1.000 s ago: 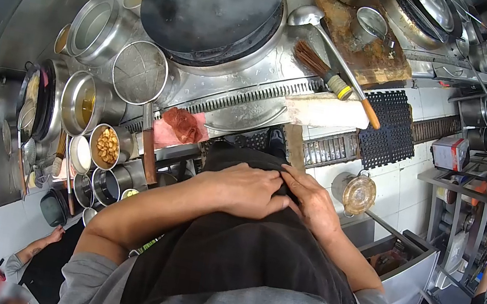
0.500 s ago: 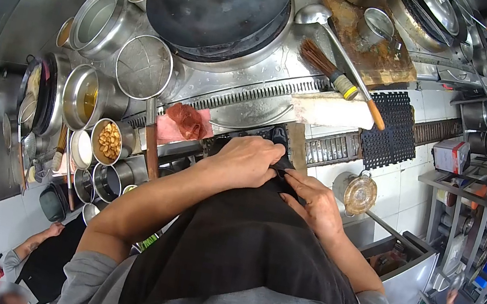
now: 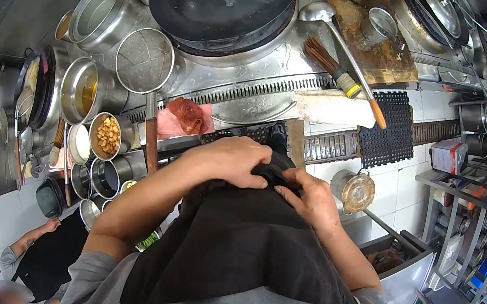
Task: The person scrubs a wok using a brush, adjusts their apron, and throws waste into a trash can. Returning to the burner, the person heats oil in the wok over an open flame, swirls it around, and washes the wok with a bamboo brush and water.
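Observation:
At my waist, both hands are on the black apron point(image 3: 243, 230). My left hand point(image 3: 232, 160) has thumb and fingers closed on dark cloth or an apron tie. Close by on the right, my right hand point(image 3: 312, 197) pinches the same dark material. A bunched dark loop point(image 3: 271, 174) shows between the two hands; whether it is a knot or a fold I cannot tell. Beyond my left hand lie a reddish cloth point(image 3: 186, 117) and the wooden handle of a mesh strainer point(image 3: 145, 61).
A large black wok point(image 3: 221, 1) sits on the steel stove. A ladle point(image 3: 345, 53) and a bamboo brush point(image 3: 327, 63) rest right of it. Several pots and a bowl of brown pieces point(image 3: 108, 134) stand left. A co-worker point(image 3: 46, 254) is at lower left; shelving point(image 3: 471, 225) stands at right.
My hands have moved slightly apart, the left one shifting left, and more of the dark loop shows between them. Steam over the wok has thinned. A person at lower right has left view.

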The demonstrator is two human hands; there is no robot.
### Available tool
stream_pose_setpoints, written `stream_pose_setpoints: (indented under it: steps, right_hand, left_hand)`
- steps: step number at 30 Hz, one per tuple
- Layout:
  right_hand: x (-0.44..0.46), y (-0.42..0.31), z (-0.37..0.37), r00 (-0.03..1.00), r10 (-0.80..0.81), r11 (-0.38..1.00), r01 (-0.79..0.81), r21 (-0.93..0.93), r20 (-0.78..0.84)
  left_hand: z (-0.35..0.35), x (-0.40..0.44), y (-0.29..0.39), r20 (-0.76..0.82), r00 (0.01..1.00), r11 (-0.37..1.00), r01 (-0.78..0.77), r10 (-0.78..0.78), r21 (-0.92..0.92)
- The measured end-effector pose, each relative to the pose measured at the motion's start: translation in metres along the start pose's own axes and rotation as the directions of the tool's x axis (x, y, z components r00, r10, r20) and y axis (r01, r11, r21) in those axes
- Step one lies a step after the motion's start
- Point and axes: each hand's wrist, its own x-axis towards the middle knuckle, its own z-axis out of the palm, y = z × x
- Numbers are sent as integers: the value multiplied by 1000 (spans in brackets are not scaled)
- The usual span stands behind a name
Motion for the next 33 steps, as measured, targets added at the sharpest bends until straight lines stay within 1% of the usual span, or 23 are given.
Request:
stream_pose_setpoints:
  steps: [1,2,3,5,9,12,13,15,17,18,19,21,22,23,24,25,26,27,28,30,31,32,33]
  right_hand:
    - [2,4,5,996,-78,994,74,-84,-46]
    - [3,7,8,984,-161,974,145,-172,-81]
    - [6,10,10,984,-163,974,148,-173,-76]
    - [11,14,11,967,-255,933,239,-269,-25]
    - [17,13,11,962,-271,924,270,-272,35]
    - [19,6,9,958,-286,918,280,-281,18]
    - [20,7,8,948,-312,907,315,-280,57]
    - [23,12,5,930,-352,890,368,-269,107]
    - [25,22,0,923,-356,850,385,-358,148]
    - [23,23,-2,929,-337,844,370,-388,151]
    - [21,24,-3,922,-352,842,388,-374,164]
    - [13,25,-5,956,-251,870,290,-399,148]
    - [11,26,-5,961,-248,893,275,-356,120]
    - [9,24,-7,959,-253,894,281,-350,126]
    - [8,20,-10,973,-217,928,232,-292,81]
    - [7,15,-13,983,-178,956,183,-229,40]
    - [7,9,-17,991,-125,977,131,-169,47]
    - [9,4,-18,990,-128,977,136,-166,56]
    - [11,0,-18,993,-113,980,118,-159,40]
    - [19,0,-20,991,-127,972,133,-194,40]
    - [24,0,-21,992,-123,971,129,-201,42]
    - [28,-1,-21,988,-129,975,141,-169,81]
    - [32,0,-22,984,-135,979,151,-136,120]
  left_hand:
    - [-3,-6,-5,-1,1000,1000,-1,1,-1]
    - [-6,-11,-10,-14,1000,988,23,-26,-152]
    - [-7,-15,-13,-24,998,953,45,-55,-298]
    - [-5,-16,-14,-27,995,955,84,-96,-284]
    - [10,-11,-9,-32,985,925,145,-167,-351]
    - [19,-6,-3,-100,977,975,172,-187,-142]
    - [22,-5,-4,-108,974,972,181,-198,-149]
    - [26,-6,-12,-222,969,994,106,-110,-30]
    - [13,-16,-27,-304,943,979,82,-137,-185]
    - [4,-26,-37,-384,914,954,11,-132,-301]
    - [-3,-40,-51,-418,893,935,10,-168,-356]
    - [-8,-71,-76,-458,870,969,82,-183,-231]
    - [-8,-81,-79,-461,866,968,91,-192,-232]
    - [-7,-92,-78,-170,832,833,469,-528,-294]
    - [-5,-100,-75,134,616,579,781,-777,-234]
    - [12,-105,-78,215,558,515,827,-802,-225]
    - [27,-109,-78,302,547,466,832,-781,-301]
    - [40,-111,-75,387,542,411,832,-746,-373]
    - [60,-113,-74,390,540,404,832,-746,-380]
    - [93,-108,-76,119,717,374,489,-687,-788]
    - [100,-102,-80,120,722,372,484,-682,-792]
    - [106,-95,-84,-124,689,444,308,-714,-842]
    - [109,-89,-84,-354,599,524,130,-718,-842]
